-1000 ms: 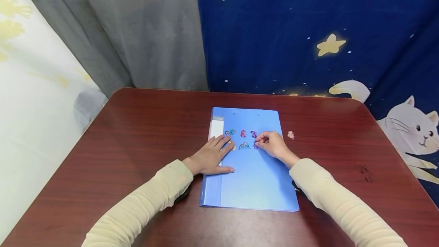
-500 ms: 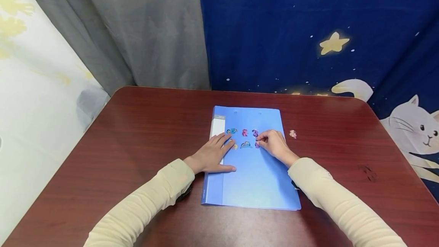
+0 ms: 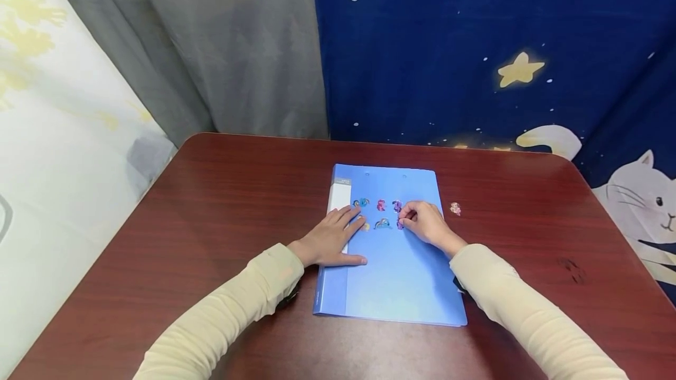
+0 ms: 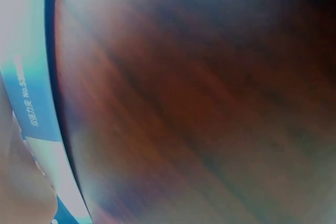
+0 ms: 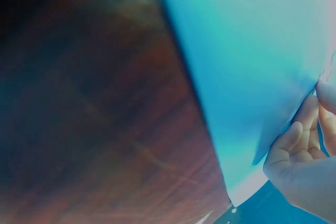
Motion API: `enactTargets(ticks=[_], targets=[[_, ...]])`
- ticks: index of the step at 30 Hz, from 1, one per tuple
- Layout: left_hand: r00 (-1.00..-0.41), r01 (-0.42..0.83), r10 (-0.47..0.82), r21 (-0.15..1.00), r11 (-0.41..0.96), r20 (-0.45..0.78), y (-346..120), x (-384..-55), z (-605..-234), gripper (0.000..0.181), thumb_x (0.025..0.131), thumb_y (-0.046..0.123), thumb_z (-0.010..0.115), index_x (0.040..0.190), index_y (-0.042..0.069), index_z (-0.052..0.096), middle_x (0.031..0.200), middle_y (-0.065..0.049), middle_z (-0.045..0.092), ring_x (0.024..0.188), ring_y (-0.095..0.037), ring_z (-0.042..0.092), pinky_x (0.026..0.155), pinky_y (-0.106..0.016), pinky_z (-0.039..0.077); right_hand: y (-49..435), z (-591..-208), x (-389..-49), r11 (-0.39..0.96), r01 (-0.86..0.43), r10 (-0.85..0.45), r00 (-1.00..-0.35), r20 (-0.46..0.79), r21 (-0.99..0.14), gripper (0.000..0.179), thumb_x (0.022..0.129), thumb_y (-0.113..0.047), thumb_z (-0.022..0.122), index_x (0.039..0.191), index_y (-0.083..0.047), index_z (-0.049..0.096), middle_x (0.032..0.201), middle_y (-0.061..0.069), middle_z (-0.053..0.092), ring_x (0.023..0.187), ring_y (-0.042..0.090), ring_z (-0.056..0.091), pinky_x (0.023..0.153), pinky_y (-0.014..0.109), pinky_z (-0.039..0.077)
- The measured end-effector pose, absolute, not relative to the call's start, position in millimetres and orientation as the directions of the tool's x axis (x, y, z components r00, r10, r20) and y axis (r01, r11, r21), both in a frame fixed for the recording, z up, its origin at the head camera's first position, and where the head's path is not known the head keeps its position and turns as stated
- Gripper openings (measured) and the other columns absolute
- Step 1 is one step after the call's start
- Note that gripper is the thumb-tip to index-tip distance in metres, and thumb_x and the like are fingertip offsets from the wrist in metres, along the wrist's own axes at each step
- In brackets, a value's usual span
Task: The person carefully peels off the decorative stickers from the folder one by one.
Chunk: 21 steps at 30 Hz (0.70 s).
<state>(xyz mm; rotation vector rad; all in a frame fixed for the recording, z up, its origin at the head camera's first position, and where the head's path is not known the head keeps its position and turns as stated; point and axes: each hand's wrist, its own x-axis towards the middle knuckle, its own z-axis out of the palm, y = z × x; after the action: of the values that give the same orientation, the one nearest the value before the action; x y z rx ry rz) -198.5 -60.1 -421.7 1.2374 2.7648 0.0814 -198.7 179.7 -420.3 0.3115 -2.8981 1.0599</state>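
A blue folder [image 3: 406,286] lies on the table, with two rows of small colourful pony stickers on its upper half. My left hand [image 3: 331,242] rests spread on the folder's left side, its fingers partly covering a yellow sticker [image 3: 365,227]. Thumb and index finger of my right hand [image 3: 430,226] pinch the edge of a purple sticker [image 3: 399,224] in the lower row; part of it is hidden. Above it is another purple sticker [image 3: 397,206]. To the left are a pink sticker [image 3: 381,205] and two blue rainbow ones. Curled fingers show in the right wrist view [image 5: 304,135].
A pale pink sticker [image 3: 455,209] lies on the reddish-brown table [image 3: 237,192], just right of the folder. Dark marks [image 3: 573,270] show on the tabletop farther right. Grey and blue curtains [image 3: 422,46] hang behind the table's far edge.
The whole head view shifts slightly to the right. Both hands keep their places on the folder, and the right fingers stay at the lower purple sticker.
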Motion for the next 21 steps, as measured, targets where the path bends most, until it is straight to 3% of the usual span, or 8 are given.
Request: enactTargets(ticks=[11,21], targets=[[-0.655,0.751,0.752,0.052,0.659,-0.077,-59.9,-196.4,-422.4,0.085,0.079,0.068,0.037,0.142,0.011,0.023,0.146,-0.009,0.016,0.133,-0.026,0.011,0.106,-0.04,0.011,176.1,-420.3,-193.5,0.732,-0.16,-0.116,-0.987,0.111,-0.663,0.005,0.077,-0.002,0.066,0.075,-0.002,0.061,0.069,0.005,0.059,0.065,0.016,0.055,0.062,0.03,0.046],[-0.655,0.749,0.751,0.06,0.66,-0.082,-60.8,-194.1,-418.7,0.085,0.079,0.068,0.036,0.142,0.011,0.023,0.146,-0.009,0.016,0.133,-0.026,0.011,0.105,-0.041,0.012,179.7,-420.2,-194.5,0.667,-0.04,-0.06,-0.998,0.0,-0.744,0.005,0.079,-0.003,0.064,0.082,0.001,0.064,0.072,0.006,0.061,0.065,0.015,0.054,0.058,0.024,0.044]])
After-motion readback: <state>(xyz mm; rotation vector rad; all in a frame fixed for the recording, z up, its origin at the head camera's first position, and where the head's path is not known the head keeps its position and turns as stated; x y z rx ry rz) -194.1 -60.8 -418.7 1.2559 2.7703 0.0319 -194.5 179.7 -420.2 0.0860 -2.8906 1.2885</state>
